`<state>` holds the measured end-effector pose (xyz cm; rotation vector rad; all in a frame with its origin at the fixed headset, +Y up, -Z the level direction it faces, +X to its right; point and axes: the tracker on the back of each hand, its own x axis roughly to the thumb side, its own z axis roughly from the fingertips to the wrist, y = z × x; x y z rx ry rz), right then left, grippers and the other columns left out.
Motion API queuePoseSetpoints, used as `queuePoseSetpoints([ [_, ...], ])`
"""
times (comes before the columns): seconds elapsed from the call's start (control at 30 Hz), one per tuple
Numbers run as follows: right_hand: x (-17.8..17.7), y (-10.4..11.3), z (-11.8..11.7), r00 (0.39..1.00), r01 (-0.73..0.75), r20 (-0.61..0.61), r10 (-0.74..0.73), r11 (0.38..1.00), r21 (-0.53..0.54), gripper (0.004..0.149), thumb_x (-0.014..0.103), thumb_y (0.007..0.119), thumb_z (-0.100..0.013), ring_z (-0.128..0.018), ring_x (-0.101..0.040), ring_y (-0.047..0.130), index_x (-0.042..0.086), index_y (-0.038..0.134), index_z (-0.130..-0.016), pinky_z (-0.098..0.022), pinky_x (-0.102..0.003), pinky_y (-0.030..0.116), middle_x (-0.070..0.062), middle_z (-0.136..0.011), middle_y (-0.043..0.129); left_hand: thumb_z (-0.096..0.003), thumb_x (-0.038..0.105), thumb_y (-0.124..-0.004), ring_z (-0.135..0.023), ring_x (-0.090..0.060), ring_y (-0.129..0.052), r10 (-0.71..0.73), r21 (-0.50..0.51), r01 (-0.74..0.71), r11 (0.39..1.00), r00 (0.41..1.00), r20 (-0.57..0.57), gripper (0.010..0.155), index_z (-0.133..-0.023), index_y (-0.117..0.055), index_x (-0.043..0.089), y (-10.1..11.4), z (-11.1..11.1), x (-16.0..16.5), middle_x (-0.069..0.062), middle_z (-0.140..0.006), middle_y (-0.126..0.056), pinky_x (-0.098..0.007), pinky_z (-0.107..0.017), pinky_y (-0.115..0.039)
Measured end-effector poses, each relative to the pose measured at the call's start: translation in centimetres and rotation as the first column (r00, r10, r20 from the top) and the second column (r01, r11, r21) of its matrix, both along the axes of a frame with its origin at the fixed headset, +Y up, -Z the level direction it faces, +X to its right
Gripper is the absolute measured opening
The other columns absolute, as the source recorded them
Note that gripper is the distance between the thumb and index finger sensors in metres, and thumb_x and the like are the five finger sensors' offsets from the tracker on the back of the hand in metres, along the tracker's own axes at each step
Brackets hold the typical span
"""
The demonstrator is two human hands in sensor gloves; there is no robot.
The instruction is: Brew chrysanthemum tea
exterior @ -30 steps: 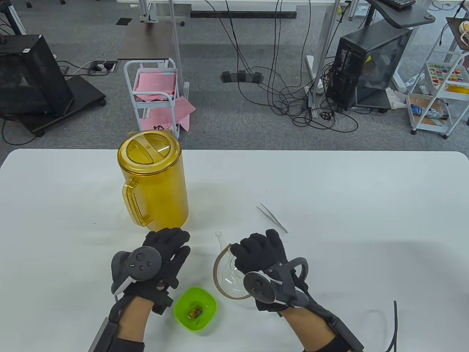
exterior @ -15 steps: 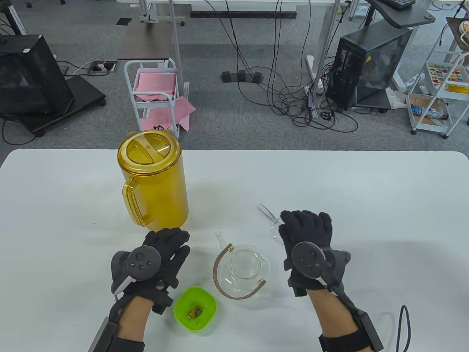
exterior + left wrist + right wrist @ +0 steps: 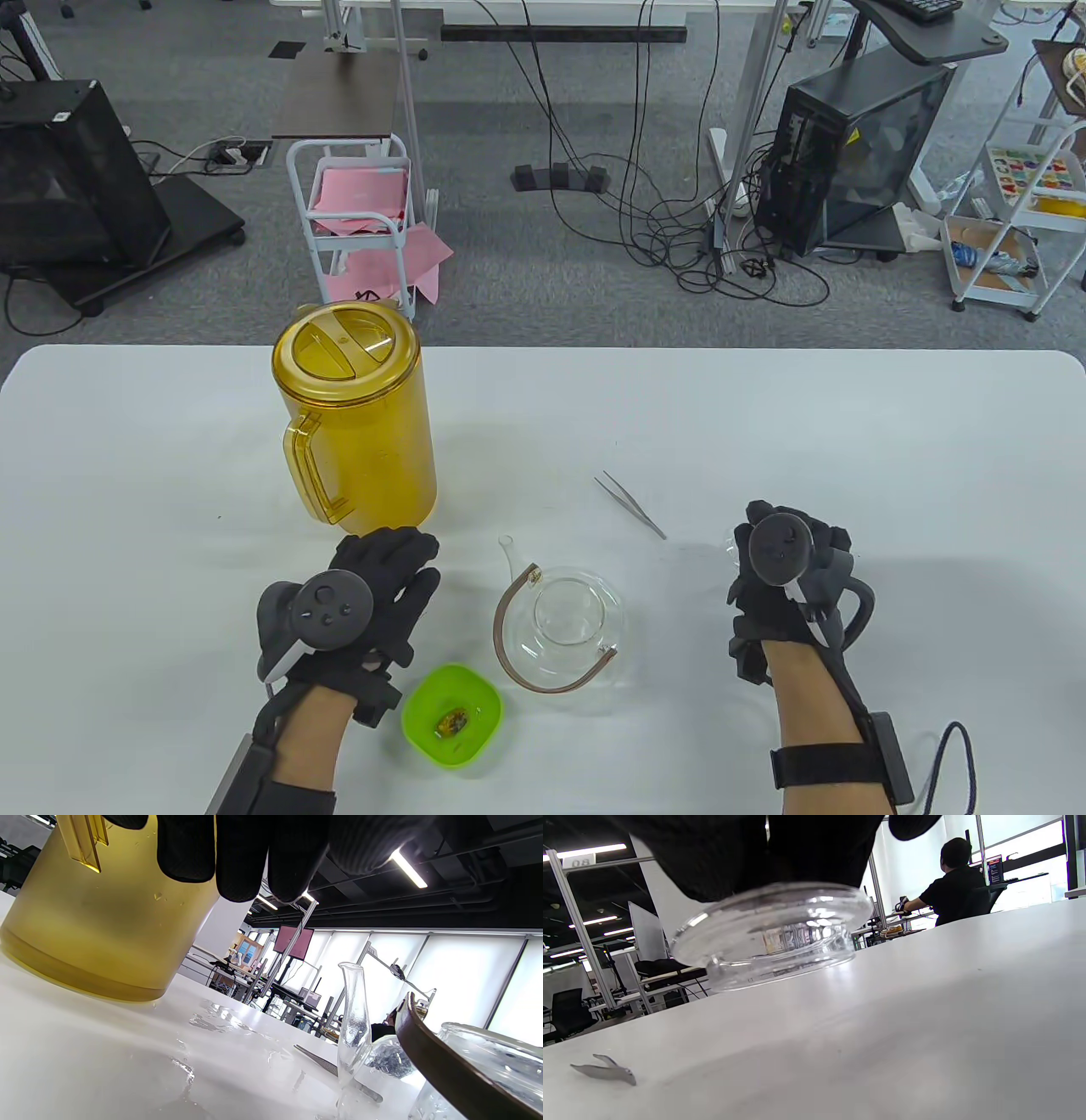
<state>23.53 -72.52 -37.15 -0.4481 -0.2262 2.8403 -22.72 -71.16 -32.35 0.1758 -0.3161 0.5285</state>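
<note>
Clear glass marks the teapot (image 3: 570,624), which stands open-topped on the white surface (image 3: 848,441) between the two hands, its brown hoop handle (image 3: 517,632) tipped toward the left and its thin spout (image 3: 353,1027) pointing away from the person. Its glass lid (image 3: 772,935) is in the right hand (image 3: 785,577), well to the right of the pot: the grip is closed on the lid from above, and in the right wrist view the lid hangs tilted just over the surface, whether touching it I cannot tell. The left hand (image 3: 373,594) rests beside the teapot with its grip open, fingers (image 3: 242,857) straight and pointing toward the amber lidded pitcher (image 3: 356,416) just beyond them, holding nothing. A small green bowl (image 3: 452,715) with a brownish clump inside sits near the front edge, between the left wrist and the teapot. Metal tweezers (image 3: 630,505) lie on the surface beyond the pot.
</note>
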Motion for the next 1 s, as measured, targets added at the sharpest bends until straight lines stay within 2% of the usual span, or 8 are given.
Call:
queuePoseSetpoints([
  [0.27,0.1,-2.2,-0.7,1.000,-0.017,0.025,0.019,0.996,-0.090,0.047,0.043,0.080,-0.056,-0.100,-0.034,0.072,0.028,0.076,-0.100,-0.077,-0.068,0.041,-0.002,-0.102,0.073,-0.0573,0.051,-0.072,-0.104,-0.045,-0.066,0.011,-0.002,-0.011,1.000,1.000,-0.011,0.054,-0.105,-0.074,0.026,0.0,0.0,-0.3,-0.010,-0.114,-0.076,-0.068,-0.078,-0.042],
  [0.47,0.4,-2.4,-0.8,0.999,-0.026,0.032,0.030,0.994,-0.111,0.047,0.043,0.080,-0.056,-0.100,-0.035,0.072,0.028,0.075,-0.100,-0.077,-0.067,0.043,-0.002,-0.103,0.073,-0.0573,0.051,-0.072,-0.104,-0.045,-0.066,0.013,-0.006,-0.013,1.000,1.000,-0.013,0.054,-0.105,-0.074,0.026,0.1,0.0,-0.4,-0.010,-0.114,-0.077,-0.068,-0.078,-0.042],
  [0.57,0.3,-1.9,-0.6,1.000,-0.006,0.017,0.008,0.997,-0.080,0.050,0.045,0.078,-0.056,-0.103,-0.035,0.070,0.028,0.072,-0.103,-0.077,-0.067,0.043,-0.002,-0.106,0.070,-0.0573,0.051,-0.072,-0.104,-0.045,-0.067,0.008,-0.009,-0.008,1.000,1.000,-0.011,0.054,-0.105,-0.075,0.026,0.1,0.0,-0.4,-0.010,-0.113,-0.078,-0.068,-0.078,-0.042],
  [0.77,-1.2,0.8,0.5,0.995,0.046,-0.097,-0.039,0.996,0.072,0.053,0.049,0.073,-0.057,-0.106,-0.034,0.067,0.029,0.069,-0.106,-0.078,-0.066,0.042,-0.001,-0.109,0.067,-0.0573,0.052,-0.072,-0.103,-0.045,-0.069,-0.003,-0.031,0.003,1.000,1.000,-0.006,0.053,-0.104,-0.076,0.026,0.0,-0.1,-0.3,-0.010,-0.112,-0.079,-0.068,-0.077,-0.042],
  [0.87,-2.4,2.3,1.3,0.986,0.060,-0.161,-0.036,0.987,0.148,0.053,0.050,0.072,-0.056,-0.107,-0.033,0.067,0.029,0.069,-0.106,-0.078,-0.065,0.043,0.000,-0.110,0.067,-0.0573,0.052,-0.073,-0.101,-0.044,-0.072,-0.021,-0.141,0.022,0.990,1.000,0.009,0.053,-0.102,-0.079,0.025,-0.2,-0.3,-0.1,-0.010,-0.110,-0.083,-0.068,-0.077,-0.043],
  [1.0,-3.8,3.4,2.0,0.974,0.073,-0.225,-0.026,0.976,0.205,0.054,0.051,0.072,-0.056,-0.107,-0.033,0.067,0.030,0.069,-0.105,-0.078,-0.065,0.043,0.000,-0.109,0.068,-0.0545,0.053,-0.084,-0.091,-0.041,-0.083,-0.085,-0.274,0.102,0.956,0.994,0.076,0.049,-0.094,-0.087,0.025,-0.4,-0.6,0.4,-0.008,-0.098,-0.094,-0.066,-0.076,-0.053],
])
